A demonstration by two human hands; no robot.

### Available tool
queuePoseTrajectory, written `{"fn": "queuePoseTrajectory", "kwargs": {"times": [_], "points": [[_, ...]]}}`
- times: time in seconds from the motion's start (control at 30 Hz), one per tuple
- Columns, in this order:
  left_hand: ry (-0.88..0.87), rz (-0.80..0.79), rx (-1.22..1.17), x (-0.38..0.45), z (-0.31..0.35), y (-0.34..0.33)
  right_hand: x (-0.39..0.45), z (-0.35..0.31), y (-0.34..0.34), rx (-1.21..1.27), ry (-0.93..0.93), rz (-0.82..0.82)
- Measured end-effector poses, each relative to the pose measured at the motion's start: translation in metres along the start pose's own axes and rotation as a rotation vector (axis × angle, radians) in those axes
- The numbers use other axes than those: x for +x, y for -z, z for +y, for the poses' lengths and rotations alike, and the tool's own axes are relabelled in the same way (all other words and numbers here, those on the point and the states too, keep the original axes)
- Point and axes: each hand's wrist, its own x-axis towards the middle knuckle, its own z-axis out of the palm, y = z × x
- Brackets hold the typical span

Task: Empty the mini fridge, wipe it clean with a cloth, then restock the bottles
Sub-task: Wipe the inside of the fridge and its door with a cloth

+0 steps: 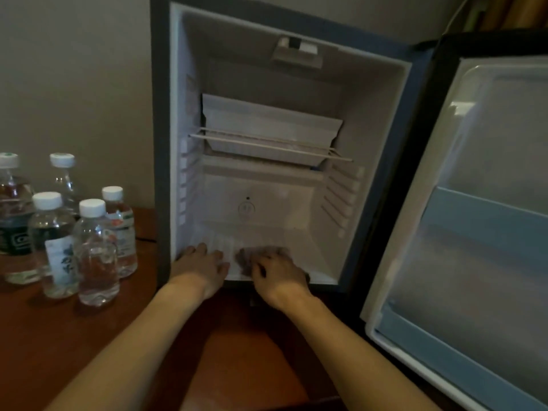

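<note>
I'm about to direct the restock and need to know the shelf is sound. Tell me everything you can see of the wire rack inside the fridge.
The wire rack is a thin, pale rack of parallel rods, apparently coated metal. It spans the cabinet at mid height, its left end at the side-wall ledges, and looks slightly tilted down to the right. Nothing stands on it; the white tray sits just behind. Neither hand touches it.

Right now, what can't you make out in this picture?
- Cloth: head view, blurred and mostly under the right hand; its shape is unclear.
- Bottle at far left: cut off by the frame edge.
- Bottle labels: print too blurred to read.
- Fridge door: lower part cut off by the frame edge.
</note>
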Motion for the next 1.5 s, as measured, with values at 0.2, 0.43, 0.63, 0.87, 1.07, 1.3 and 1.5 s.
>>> {"fn": "queuePoseTrajectory", "kwargs": {"times": [0.2, 0.43, 0.63, 0.87, 1.07, 1.3, 1.5], "points": [[-0.005, 0.042, -0.016, -0.002, 0.000, -0.005, 0.073, 0.005, -0.005, 0.037, -0.058, 0.008], [0.015, 0.058, -0.039, -0.003, 0.002, -0.004, 0.108, 0.005, 0.002, 0.067, -0.041, -0.039], [0.013, 0.087, -0.033, -0.008, 0.002, -0.003, 0.048, 0.007, -0.002, 0.046, -0.007, 0.009], [0.022, 0.113, -0.045, -0.015, 0.005, -0.002, -0.006, -0.005, -0.008, 0.012, -0.071, 0.051], [0.026, 0.112, -0.053, -0.013, 0.005, -0.007, 0.047, 0.008, 0.001, 0.055, -0.091, 0.029], [0.024, 0.122, -0.066, -0.009, 0.004, -0.011, 0.118, 0.019, 0.009, 0.101, -0.120, -0.015], [0.021, 0.101, -0.049, -0.009, 0.004, -0.009, 0.101, 0.025, 0.006, 0.090, -0.054, -0.033]]}}
